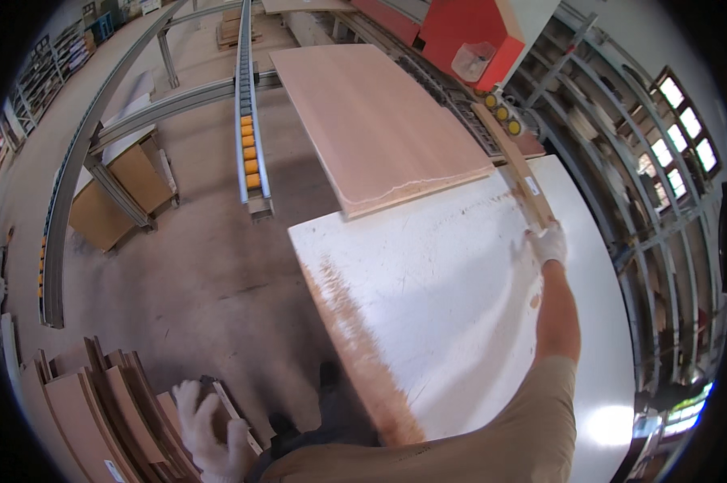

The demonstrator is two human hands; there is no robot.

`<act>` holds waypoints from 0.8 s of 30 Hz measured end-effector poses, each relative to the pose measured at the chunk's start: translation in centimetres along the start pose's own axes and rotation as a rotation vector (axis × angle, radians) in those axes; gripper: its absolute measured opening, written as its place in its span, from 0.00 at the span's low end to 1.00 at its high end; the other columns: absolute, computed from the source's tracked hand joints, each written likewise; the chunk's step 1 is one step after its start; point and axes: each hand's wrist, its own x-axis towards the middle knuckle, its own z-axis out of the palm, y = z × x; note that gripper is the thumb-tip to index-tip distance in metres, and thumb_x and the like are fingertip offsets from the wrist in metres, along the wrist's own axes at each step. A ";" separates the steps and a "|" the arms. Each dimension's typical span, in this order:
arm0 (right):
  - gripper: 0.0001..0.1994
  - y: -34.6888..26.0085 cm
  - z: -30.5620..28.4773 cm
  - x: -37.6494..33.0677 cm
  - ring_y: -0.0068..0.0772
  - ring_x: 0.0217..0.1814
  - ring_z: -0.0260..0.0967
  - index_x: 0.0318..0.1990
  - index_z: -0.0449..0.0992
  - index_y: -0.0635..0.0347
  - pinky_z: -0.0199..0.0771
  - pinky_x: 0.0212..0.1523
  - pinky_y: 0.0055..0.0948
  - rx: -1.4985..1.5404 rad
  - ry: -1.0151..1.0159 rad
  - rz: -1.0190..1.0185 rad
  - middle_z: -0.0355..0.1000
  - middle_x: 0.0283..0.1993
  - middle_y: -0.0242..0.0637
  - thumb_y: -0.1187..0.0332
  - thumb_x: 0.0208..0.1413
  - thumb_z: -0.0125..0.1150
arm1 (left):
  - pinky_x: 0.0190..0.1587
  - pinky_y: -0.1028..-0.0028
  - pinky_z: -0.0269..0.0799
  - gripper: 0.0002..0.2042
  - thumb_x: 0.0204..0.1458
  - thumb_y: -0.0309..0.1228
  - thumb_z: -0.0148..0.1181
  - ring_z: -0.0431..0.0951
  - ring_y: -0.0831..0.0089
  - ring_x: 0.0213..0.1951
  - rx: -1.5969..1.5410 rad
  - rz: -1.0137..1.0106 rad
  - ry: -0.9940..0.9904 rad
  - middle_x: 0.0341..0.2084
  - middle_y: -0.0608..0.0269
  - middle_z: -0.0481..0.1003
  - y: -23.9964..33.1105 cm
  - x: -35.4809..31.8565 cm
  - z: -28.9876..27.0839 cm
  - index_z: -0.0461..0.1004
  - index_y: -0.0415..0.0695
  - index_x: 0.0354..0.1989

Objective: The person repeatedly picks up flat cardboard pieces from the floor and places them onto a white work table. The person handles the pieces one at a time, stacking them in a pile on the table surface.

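My right hand (549,244), in a white glove, grips the near end of a long narrow wooden strip (511,154). The strip has a small white label and points away along the right side of a white-topped table (460,298). Beside it, a wide reddish-brown panel (387,121) overlaps the far end of the table, with a ragged pale line along its near edge. Low on the left is my gloved left hand (210,435), its fingers spread and nothing in them. Just past that hand stand several upright brown boards (97,419).
A roller track (248,121) with orange rollers runs away left of the panel. Farther left are a curved metal rail (97,113) and leaning brown panels (142,177). A red and white machine (472,40) stands at the far right, with metal racks (613,145) along the right wall.
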 end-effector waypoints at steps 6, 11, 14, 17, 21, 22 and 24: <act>0.45 0.2 1.4 10.2 0.57 0.70 0.71 0.74 0.66 0.59 0.70 0.70 0.46 -0.045 -0.031 -0.047 0.72 0.68 0.55 0.48 0.51 0.74 | 0.73 0.42 0.57 0.21 0.49 0.24 0.64 0.68 0.33 0.68 -0.045 -0.029 -0.235 0.65 0.31 0.69 4.6 5.1 6.5 0.75 0.34 0.54; 0.44 -5.2 2.4 12.4 0.55 0.66 0.75 0.73 0.66 0.62 0.73 0.67 0.46 0.068 -0.148 -0.193 0.77 0.63 0.53 0.46 0.52 0.71 | 0.66 0.46 0.70 0.21 0.55 0.34 0.71 0.74 0.36 0.62 0.029 -0.079 -0.314 0.62 0.30 0.70 6.4 5.4 6.1 0.78 0.37 0.55; 0.43 0.4 4.3 11.1 0.53 0.67 0.73 0.73 0.65 0.62 0.72 0.67 0.45 0.238 -0.127 -0.326 0.75 0.64 0.52 0.49 0.54 0.71 | 0.59 0.49 0.75 0.19 0.55 0.36 0.71 0.75 0.39 0.58 -0.179 -0.028 -0.257 0.59 0.39 0.73 5.9 6.4 7.3 0.78 0.40 0.52; 0.42 0.3 5.5 5.6 0.51 0.67 0.72 0.74 0.64 0.62 0.72 0.67 0.44 0.399 -0.030 -0.309 0.72 0.66 0.51 0.51 0.55 0.71 | 0.58 0.52 0.75 0.19 0.57 0.36 0.70 0.74 0.41 0.57 -0.259 0.069 -0.194 0.60 0.40 0.71 4.7 5.1 7.0 0.76 0.40 0.53; 0.41 -8.4 2.9 -9.8 0.48 0.68 0.69 0.74 0.62 0.62 0.71 0.68 0.43 0.628 -0.011 -0.328 0.70 0.67 0.49 0.54 0.57 0.71 | 0.60 0.55 0.73 0.20 0.55 0.37 0.68 0.73 0.44 0.60 -0.317 -0.068 -0.124 0.63 0.42 0.69 2.0 0.1 5.7 0.76 0.40 0.53; 0.41 -10.5 2.3 -14.1 0.47 0.69 0.69 0.74 0.62 0.62 0.71 0.68 0.42 0.676 -0.032 -0.353 0.69 0.68 0.49 0.55 0.57 0.71 | 0.61 0.55 0.73 0.22 0.55 0.39 0.67 0.73 0.44 0.61 -0.323 -0.090 -0.095 0.64 0.42 0.68 1.3 -0.7 5.2 0.76 0.39 0.54; 0.40 -13.5 1.5 -23.1 0.46 0.69 0.68 0.74 0.61 0.62 0.70 0.68 0.41 0.778 -0.086 -0.382 0.67 0.69 0.48 0.56 0.58 0.71 | 0.63 0.55 0.72 0.25 0.56 0.42 0.66 0.72 0.44 0.63 -0.364 -0.104 -0.082 0.66 0.41 0.67 0.3 -1.4 4.2 0.74 0.39 0.58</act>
